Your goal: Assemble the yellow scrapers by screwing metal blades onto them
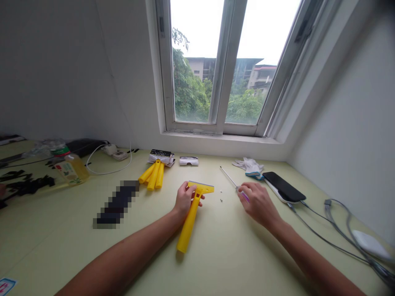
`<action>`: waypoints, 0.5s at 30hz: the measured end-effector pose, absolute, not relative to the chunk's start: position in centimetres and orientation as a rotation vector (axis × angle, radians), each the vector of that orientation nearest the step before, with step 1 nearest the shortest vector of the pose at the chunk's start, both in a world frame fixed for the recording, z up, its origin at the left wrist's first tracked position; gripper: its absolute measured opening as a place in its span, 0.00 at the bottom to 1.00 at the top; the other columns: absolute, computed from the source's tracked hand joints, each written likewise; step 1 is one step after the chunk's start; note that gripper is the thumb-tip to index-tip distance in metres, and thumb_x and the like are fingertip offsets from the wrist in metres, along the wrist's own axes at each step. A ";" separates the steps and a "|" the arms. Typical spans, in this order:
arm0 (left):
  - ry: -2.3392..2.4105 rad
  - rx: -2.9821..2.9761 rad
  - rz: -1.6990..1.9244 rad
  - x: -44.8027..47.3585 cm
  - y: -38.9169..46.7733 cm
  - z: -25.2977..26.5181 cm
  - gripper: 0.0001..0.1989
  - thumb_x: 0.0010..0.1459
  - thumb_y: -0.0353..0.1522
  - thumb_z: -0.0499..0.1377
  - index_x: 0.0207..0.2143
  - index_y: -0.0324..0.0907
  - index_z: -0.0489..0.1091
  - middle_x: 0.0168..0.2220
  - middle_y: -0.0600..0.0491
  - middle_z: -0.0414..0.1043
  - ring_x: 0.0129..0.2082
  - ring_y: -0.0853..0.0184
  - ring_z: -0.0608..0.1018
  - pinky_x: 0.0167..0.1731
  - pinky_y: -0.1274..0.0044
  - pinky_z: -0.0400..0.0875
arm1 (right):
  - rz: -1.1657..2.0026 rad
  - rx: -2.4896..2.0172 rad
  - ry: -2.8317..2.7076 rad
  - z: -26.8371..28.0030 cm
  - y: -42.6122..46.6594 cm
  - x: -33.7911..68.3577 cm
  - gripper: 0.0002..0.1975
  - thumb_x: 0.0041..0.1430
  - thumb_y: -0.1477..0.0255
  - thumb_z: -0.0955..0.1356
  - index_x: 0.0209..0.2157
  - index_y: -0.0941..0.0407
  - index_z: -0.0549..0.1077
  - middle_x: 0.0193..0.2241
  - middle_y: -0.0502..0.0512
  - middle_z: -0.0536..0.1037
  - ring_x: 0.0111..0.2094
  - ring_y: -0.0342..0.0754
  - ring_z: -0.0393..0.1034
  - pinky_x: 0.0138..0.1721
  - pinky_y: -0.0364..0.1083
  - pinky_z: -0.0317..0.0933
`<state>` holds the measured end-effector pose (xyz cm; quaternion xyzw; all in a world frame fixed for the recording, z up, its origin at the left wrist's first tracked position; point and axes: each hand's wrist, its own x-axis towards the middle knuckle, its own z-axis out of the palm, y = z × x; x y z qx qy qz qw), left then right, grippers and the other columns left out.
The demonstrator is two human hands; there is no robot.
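Observation:
My left hand (184, 198) grips a yellow scraper (191, 220) near its wide head, thumb on top. A thin metal blade edge shows along the scraper's far side, and its handle slants toward me. The fingers of my right hand (257, 201) are closed round the purple handle of a screwdriver (228, 177), whose shaft points away to the far left and looks to lie on or close to the table. Between my hands, two tiny screws (221, 200) lie on the table. Part of the screwdriver's handle is hidden under my fingers.
Several yellow scraper handles (153, 176) lie by dark packaging at the back. A white glove (249, 165), a phone (284, 187) and cables (333, 244) are to the right. Leftward stand a juice bottle (72, 168) and a pixelated dark object (117, 205).

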<state>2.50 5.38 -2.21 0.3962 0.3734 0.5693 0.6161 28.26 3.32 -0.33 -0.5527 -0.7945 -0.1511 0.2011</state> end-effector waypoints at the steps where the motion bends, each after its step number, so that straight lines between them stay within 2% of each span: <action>1: 0.833 0.908 1.294 2.6 5.3 -2.2 0.14 0.49 0.39 0.59 0.32 0.43 0.58 0.30 0.52 0.71 0.25 0.64 0.78 0.15 0.77 0.69 | -0.330 -1.477 -2.287 -0.2 3.8 27.7 0.10 0.60 0.73 0.61 0.38 0.56 0.72 0.39 0.60 0.75 0.42 0.54 0.67 0.43 0.51 0.58; 5: 0.755 0.862 1.254 2.6 5.2 -2.2 0.13 0.52 0.40 0.57 0.34 0.42 0.59 0.33 0.49 0.72 0.28 0.62 0.78 0.16 0.78 0.69 | -0.089 -1.428 -2.493 -0.3 6.3 25.6 0.14 0.60 0.76 0.61 0.44 0.56 0.73 0.37 0.58 0.77 0.39 0.51 0.70 0.41 0.47 0.60; 11: 0.716 0.803 1.262 2.3 5.2 -2.4 0.13 0.53 0.42 0.55 0.34 0.43 0.59 0.34 0.49 0.71 0.29 0.62 0.78 0.18 0.77 0.70 | -0.072 -1.454 -2.547 -0.5 8.2 24.3 0.13 0.58 0.78 0.60 0.29 0.56 0.75 0.30 0.55 0.77 0.33 0.48 0.70 0.36 0.45 0.57; 15: 0.714 0.819 1.256 2.4 5.1 -2.4 0.13 0.54 0.42 0.55 0.35 0.43 0.59 0.33 0.50 0.71 0.29 0.62 0.77 0.18 0.76 0.70 | -0.037 -1.500 -2.523 -0.7 8.4 24.4 0.11 0.58 0.77 0.61 0.28 0.57 0.73 0.30 0.56 0.77 0.33 0.48 0.70 0.35 0.45 0.56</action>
